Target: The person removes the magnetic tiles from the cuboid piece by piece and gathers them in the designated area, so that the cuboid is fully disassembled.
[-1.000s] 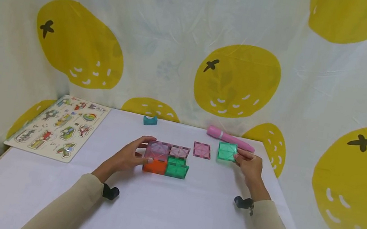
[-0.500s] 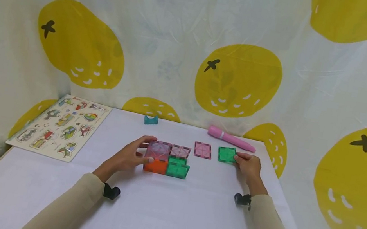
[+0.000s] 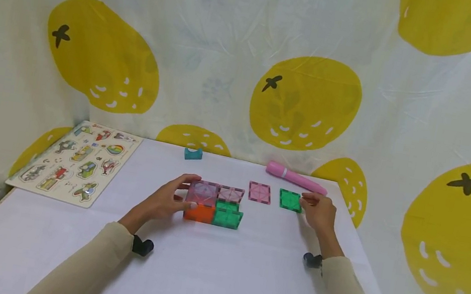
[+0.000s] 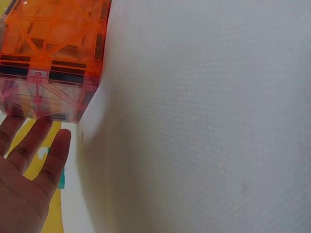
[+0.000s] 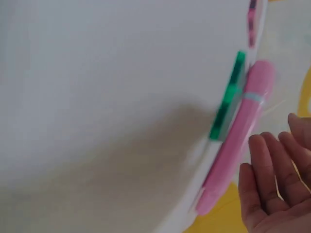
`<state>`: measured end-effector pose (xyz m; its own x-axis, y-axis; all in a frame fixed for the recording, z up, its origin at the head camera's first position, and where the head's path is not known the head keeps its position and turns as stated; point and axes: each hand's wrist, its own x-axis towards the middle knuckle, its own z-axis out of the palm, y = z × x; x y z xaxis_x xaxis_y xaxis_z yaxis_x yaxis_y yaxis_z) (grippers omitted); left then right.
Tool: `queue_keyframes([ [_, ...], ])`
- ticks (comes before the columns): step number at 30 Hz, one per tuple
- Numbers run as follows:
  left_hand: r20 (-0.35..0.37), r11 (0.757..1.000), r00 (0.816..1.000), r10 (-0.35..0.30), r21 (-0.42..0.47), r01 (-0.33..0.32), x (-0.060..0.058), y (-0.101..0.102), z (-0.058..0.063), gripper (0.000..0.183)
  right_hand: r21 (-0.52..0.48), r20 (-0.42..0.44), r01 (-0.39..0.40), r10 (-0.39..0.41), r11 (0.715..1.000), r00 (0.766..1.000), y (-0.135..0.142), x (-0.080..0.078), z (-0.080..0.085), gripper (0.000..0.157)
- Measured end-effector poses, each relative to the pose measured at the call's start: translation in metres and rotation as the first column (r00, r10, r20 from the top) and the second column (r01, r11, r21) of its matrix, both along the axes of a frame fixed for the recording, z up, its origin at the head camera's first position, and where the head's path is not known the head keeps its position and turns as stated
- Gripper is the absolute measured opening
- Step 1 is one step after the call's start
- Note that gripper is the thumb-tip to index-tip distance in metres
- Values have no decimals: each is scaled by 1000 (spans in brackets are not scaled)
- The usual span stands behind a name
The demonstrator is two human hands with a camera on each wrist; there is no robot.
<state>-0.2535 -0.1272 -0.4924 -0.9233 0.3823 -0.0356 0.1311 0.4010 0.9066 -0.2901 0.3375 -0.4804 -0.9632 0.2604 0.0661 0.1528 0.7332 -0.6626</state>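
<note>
My left hand (image 3: 167, 199) grips the left end of a box-like build of translucent magnetic tiles. Its thumb is on the front and its fingers reach round the back. An orange tile (image 3: 199, 214) forms the left front, a green tile (image 3: 227, 219) the right front, with pinkish-purple tiles (image 3: 202, 193) above and behind. In the left wrist view the orange wall (image 4: 56, 34) shows above the fingers (image 4: 56, 155). My right hand (image 3: 319, 213) hovers beside a loose green square tile (image 3: 290, 200) lying flat. The right wrist view shows its fingers relaxed and holding nothing.
A pink square tile (image 3: 259, 192) lies between the build and the loose green one. Behind are a pink marker-like stick (image 3: 296, 177) and a small teal arched block (image 3: 193, 154). A picture puzzle board (image 3: 77, 163) lies at the left of the white table (image 3: 225, 277).
The loose green tile, held tilted up by my right hand, has come down flat on the table. My right hand has let go of it. The left hand keeps its place.
</note>
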Motion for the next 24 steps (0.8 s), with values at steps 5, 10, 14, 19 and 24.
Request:
queue_keyframes([
  [5,-4,1000,1000,-18,10,18,1,-1,0,80,-38,-82,-129,126,991,989,-26,20,18,29],
  [10,-6,1000,1000,-13,5,13,2,-1,2,79,-146,-115,-318,304,937,946,-55,40,26,29],
  [14,-6,1000,1000,-10,2,10,1,0,1,79,-222,-95,-453,443,864,892,-76,55,22,33],
  [19,-3,1000,1000,-11,3,11,1,0,0,79,-273,-59,-535,541,800,839,-97,67,11,36],
  [24,-7,1000,1000,-9,4,9,1,1,1,79,-299,-60,-574,585,762,809,-111,70,4,36],
])
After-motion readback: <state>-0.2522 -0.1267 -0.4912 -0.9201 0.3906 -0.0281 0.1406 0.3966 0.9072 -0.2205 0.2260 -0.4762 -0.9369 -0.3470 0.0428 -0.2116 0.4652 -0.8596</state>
